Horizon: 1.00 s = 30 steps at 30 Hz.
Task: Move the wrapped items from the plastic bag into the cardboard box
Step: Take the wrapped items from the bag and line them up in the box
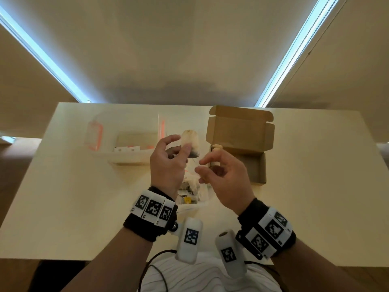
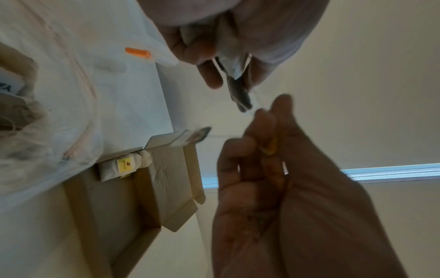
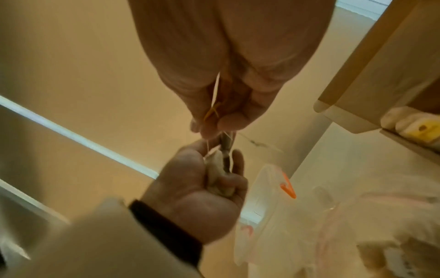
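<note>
Left hand point(image 1: 168, 163) pinches wrapped item point(image 1: 190, 142) above its fingertips, held clear over plastic bag point(image 1: 189, 194), likely so right hand point(image 1: 223, 175), fingers clenched on its thin string point(image 3: 215, 94), can untangle it before cardboard box point(image 1: 252, 165) just beyond right fingers

The plastic bag point(image 1: 190, 192) lies mostly hidden behind both wrists in the head view, its contents too blurred to count; the right hand point(image 1: 224, 175) covers the cardboard box's point(image 1: 255, 165) near-left corner; the thread point(image 3: 215, 94) pinched there is barely traceable.
</note>
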Tool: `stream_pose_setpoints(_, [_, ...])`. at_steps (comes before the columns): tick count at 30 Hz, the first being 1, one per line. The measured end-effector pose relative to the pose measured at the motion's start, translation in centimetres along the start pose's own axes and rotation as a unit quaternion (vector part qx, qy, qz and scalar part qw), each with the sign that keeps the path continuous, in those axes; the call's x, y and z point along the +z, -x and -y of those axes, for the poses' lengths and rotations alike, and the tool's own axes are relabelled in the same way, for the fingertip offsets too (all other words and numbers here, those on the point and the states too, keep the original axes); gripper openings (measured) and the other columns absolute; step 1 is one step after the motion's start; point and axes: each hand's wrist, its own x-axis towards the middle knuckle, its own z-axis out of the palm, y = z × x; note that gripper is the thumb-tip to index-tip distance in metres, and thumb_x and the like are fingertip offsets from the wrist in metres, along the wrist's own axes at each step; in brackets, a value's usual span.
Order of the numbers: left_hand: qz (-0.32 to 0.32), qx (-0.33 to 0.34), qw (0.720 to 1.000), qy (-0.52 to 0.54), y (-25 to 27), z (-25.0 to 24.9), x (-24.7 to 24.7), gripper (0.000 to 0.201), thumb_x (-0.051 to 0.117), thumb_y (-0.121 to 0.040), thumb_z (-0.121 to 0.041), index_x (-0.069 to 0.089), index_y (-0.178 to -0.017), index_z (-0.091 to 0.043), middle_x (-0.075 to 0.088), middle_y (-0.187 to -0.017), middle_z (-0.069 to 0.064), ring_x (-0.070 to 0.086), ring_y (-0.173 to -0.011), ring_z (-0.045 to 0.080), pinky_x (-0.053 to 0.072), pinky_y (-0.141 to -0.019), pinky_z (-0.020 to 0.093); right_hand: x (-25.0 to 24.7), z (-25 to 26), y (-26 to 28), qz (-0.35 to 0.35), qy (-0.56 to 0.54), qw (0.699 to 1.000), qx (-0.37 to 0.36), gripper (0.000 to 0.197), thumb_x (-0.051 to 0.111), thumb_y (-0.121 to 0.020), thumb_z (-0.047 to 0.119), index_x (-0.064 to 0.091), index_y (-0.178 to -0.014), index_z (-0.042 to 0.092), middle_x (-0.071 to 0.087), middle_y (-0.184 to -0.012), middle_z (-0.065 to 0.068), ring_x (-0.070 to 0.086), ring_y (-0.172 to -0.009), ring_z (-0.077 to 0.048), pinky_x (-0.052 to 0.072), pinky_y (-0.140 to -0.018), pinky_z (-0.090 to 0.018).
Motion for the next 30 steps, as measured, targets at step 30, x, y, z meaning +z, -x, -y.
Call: stream_pose_setpoints(30, [0.078,-0.120,0.984,-0.103,-0.4,6.7,-1.5,0.009,0.071,-0.089,-0.016,0.078,-0.092,-0.020,0.067,-0.066,-0.001,0.054,-0.057,0.006,0.040,-0.050,0.016,-6.7,-6.4,-6.6,-0.060,0.011,0.952,0.300,0.009,0.073,-0.086,0.008,0.072,-0.094,0.013,0.072,-0.101,-0.008,0.070,-0.094,-0.019,0.060,-0.071,-0.027])
